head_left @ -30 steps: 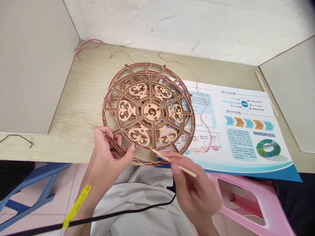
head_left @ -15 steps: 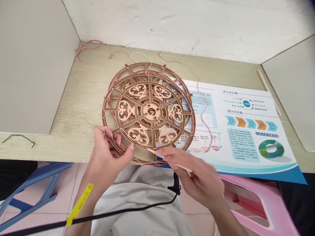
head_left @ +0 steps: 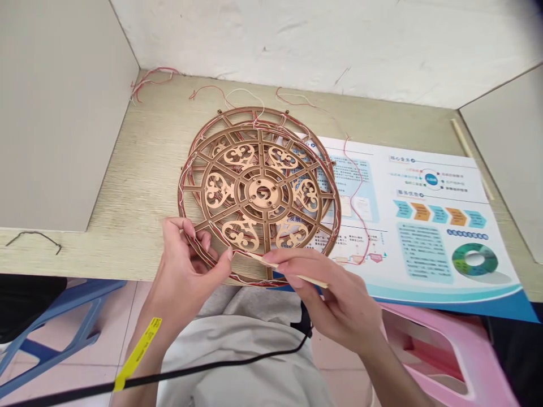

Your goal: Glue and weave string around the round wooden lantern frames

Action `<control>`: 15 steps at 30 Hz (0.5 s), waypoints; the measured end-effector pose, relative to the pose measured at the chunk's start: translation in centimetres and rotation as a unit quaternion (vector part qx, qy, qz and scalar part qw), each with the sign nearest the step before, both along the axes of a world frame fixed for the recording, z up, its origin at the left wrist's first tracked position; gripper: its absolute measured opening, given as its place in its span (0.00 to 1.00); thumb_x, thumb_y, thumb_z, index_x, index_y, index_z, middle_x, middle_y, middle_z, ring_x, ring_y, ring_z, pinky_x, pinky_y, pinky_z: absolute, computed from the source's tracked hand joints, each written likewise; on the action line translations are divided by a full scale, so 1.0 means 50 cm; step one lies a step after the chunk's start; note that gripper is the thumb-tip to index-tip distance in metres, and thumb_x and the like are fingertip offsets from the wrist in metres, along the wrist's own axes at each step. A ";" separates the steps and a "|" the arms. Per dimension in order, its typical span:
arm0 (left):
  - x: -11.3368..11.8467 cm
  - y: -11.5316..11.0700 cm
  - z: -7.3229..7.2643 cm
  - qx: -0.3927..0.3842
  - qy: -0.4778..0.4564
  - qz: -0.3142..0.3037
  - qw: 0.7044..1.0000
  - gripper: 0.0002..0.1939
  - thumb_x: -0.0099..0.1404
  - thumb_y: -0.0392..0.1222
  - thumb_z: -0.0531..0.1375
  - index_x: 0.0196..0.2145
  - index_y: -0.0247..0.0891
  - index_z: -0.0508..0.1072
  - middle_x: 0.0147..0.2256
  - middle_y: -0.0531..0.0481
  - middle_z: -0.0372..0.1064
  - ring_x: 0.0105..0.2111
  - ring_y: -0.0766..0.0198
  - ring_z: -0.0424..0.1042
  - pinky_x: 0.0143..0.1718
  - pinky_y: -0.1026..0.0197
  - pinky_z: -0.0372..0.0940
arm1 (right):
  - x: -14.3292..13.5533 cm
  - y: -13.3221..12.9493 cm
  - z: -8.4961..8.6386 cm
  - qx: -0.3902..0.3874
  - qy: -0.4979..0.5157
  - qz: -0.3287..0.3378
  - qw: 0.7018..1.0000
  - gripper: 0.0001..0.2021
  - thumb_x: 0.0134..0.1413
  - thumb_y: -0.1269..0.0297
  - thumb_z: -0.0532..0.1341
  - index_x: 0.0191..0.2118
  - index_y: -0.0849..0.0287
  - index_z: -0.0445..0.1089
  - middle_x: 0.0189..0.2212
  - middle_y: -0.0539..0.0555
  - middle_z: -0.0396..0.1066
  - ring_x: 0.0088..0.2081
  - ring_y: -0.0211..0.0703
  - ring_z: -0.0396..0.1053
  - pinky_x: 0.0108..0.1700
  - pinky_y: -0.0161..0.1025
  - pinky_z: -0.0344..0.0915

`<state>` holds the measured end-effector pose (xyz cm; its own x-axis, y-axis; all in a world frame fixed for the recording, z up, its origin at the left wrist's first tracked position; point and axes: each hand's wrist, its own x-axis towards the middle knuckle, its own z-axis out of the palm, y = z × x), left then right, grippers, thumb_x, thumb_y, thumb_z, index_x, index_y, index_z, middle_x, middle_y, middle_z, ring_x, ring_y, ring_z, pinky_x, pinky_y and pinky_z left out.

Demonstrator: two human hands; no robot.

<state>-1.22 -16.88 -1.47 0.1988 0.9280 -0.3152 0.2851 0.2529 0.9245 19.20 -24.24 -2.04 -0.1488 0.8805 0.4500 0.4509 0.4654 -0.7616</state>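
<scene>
A round brown openwork wheel (head_left: 264, 194) with spokes and scroll ornaments lies on top of a second, similar wheel (head_left: 240, 111). Red and white wires run along the rims. My left hand (head_left: 189, 257) grips the top wheel's near-left rim, fingers wrapped round it and thumb on the near edge by the wires. In my right hand (head_left: 328, 291) is a thin pale wooden stick (head_left: 311, 280), pinched like a pen. Its tip rests at the wheel's near rim beside the wires, just right of my left thumb.
A printed poster (head_left: 432, 226) lies under the wheels' right side. Loose red and white wires (head_left: 155, 79) trail at the back of the table (head_left: 136, 169). A black wire (head_left: 36, 236) lies far left, a pale strip (head_left: 470, 155) far right. Panels stand on both sides; a black cable (head_left: 203, 368) crosses my lap.
The stick has turned slightly in my right hand, and its tip has shifted a little left along the rim. My left hand keeps its hold; the view has shifted slightly.
</scene>
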 end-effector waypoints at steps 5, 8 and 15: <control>0.000 0.001 0.000 0.011 0.012 0.000 1.000 0.26 0.55 0.44 0.66 0.37 0.47 0.49 0.32 0.60 0.58 0.25 0.70 0.64 0.21 0.68 0.64 | -0.005 -0.008 -0.010 -0.004 -0.006 0.009 1.000 0.19 0.63 0.84 0.53 0.53 0.58 0.67 0.46 0.62 0.79 0.50 0.41 0.78 0.49 0.38 0.78; 0.000 0.000 -0.001 0.017 0.013 0.004 1.000 0.26 0.55 0.43 0.66 0.37 0.47 0.49 0.31 0.60 0.58 0.25 0.71 0.63 0.20 0.69 0.63 | -0.008 -0.016 -0.014 0.007 -0.014 0.018 1.000 0.19 0.63 0.85 0.53 0.54 0.61 0.67 0.47 0.65 0.78 0.52 0.43 0.77 0.50 0.39 0.77; -0.002 -0.005 -0.004 0.017 0.000 0.011 1.000 0.26 0.56 0.43 0.67 0.38 0.47 0.50 0.32 0.61 0.58 0.24 0.72 0.65 0.20 0.71 0.63 | -0.023 -0.037 -0.023 0.045 -0.028 -0.031 0.998 0.17 0.64 0.85 0.53 0.54 0.63 0.67 0.45 0.67 0.78 0.54 0.44 0.75 0.53 0.43 0.77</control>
<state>-1.33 -17.12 -1.65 0.1778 0.9422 -0.2841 0.2790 0.2286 0.9327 18.03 -26.09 -3.18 -0.1230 0.8449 0.5206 0.5218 0.5013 -0.6903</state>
